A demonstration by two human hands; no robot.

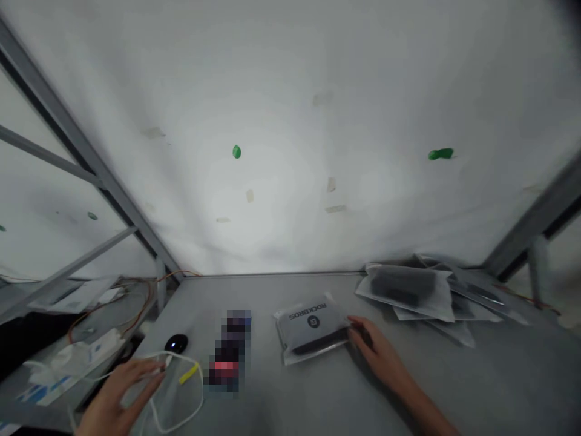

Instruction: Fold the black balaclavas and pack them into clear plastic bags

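My left hand (120, 396) is at the lower left, thumb and fingertips pinched on a thin white cable (179, 430) near its plug end. Just beyond those fingertips lies a small round black device (177, 344) with a lit white spot. A yellow tag (188, 373) is beside the cable's loop. My right hand (374, 351) grips the right edge of a frosted plastic bag (299, 321) lying flat on the table. The bag's printed ROCKBROS lettering appears upside down, and something dark shows inside. Part of that edge is hidden by my fingers.
Several frosted bags (408, 289) with dark contents are piled at the back right of the grey table (290, 399). A pixelated dark object (230, 351) lies left of centre. Metal frame posts (131, 212) and a white wall (281, 121) bound the space; a power strip (77, 366) is at left.
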